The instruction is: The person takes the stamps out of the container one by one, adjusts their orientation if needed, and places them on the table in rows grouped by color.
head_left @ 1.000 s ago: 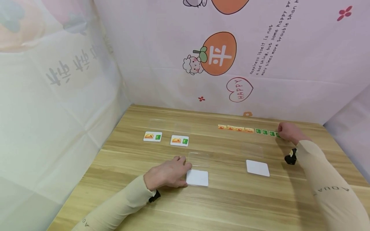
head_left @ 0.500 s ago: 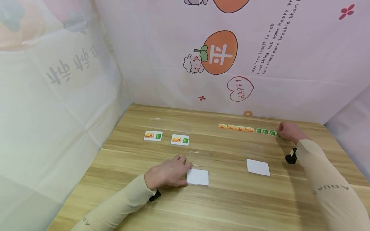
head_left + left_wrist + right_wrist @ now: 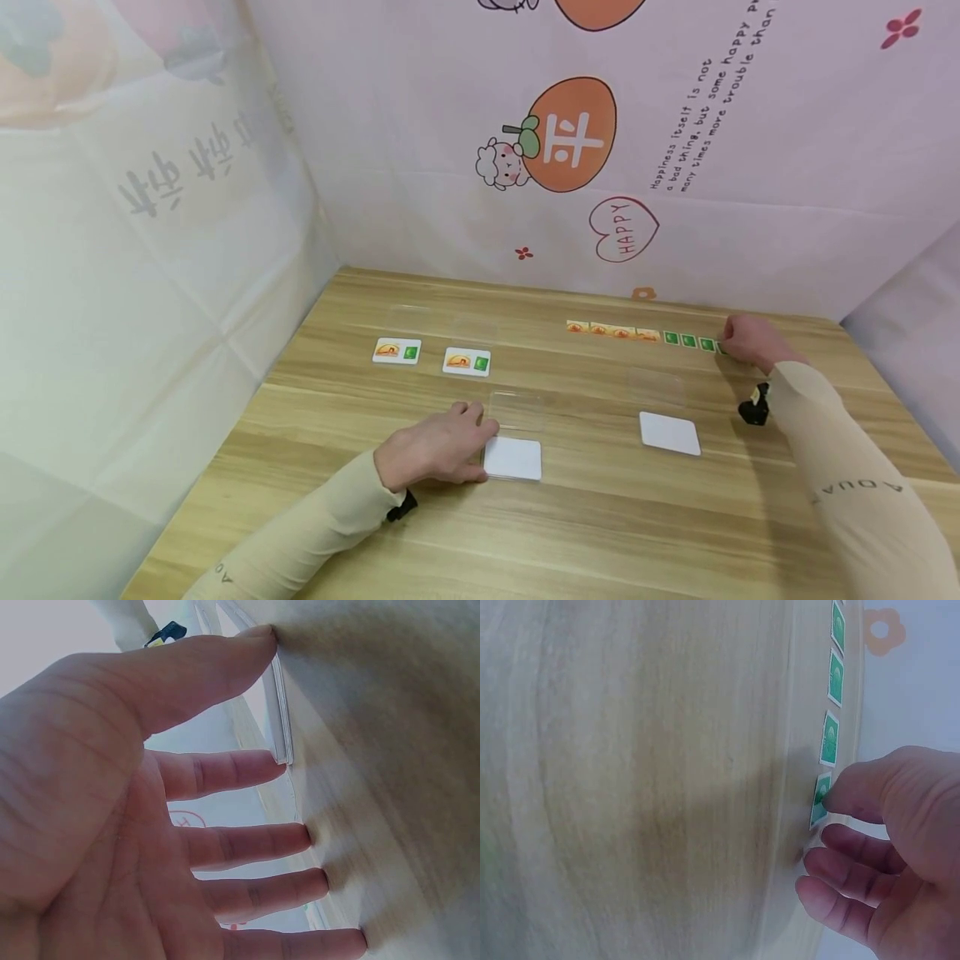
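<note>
Left fingers (image 3: 251, 846) spread, touching white card (image 3: 512, 460); right thumb (image 3: 855, 795) on end green tile (image 3: 820, 798), pinch unclear; both unmoved since earlier.

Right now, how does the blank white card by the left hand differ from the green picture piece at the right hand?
The blank white card is larger; the green picture piece is small. The card's face is plain; the piece's is green with a white border. The card lies nearer the wearer, beside the left hand; the piece sits farther back, at the right hand's thumb. Both have a hand right at them.
</note>
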Action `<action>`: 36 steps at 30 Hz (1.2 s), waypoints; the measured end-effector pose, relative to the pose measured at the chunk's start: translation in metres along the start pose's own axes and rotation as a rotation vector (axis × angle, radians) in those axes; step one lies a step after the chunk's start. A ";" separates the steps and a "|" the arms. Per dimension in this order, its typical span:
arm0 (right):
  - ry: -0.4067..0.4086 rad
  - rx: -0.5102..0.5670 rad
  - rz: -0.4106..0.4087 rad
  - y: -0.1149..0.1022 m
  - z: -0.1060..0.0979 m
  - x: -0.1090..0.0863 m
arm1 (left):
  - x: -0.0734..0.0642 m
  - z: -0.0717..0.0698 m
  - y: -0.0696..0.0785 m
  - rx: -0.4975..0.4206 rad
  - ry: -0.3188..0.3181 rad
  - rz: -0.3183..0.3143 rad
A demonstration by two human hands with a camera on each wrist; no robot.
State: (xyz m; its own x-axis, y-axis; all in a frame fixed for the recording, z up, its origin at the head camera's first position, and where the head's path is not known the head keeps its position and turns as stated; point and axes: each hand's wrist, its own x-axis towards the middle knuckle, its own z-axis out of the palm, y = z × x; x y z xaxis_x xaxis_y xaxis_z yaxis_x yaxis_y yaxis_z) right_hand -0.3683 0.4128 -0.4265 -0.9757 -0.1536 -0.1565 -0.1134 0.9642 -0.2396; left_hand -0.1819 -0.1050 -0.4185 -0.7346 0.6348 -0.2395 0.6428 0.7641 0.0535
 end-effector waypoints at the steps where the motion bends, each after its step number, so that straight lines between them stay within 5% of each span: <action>1: 0.004 -0.008 0.003 0.000 0.000 0.000 | 0.000 0.000 0.000 -0.001 0.000 0.000; 13: 0.012 0.054 0.084 0.003 0.000 -0.010 | 0.002 -0.003 0.003 0.000 0.005 0.017; 36: 0.063 0.078 0.036 -0.019 0.000 -0.017 | 0.002 -0.006 -0.002 -0.062 -0.041 -0.015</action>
State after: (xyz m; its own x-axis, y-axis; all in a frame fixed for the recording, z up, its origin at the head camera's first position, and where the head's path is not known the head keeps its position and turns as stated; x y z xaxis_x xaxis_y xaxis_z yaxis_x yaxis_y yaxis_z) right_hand -0.3498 0.3974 -0.4198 -0.9889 -0.1033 -0.1067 -0.0656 0.9486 -0.3096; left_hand -0.1861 -0.1040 -0.4132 -0.7337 0.6192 -0.2797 0.6164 0.7798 0.1096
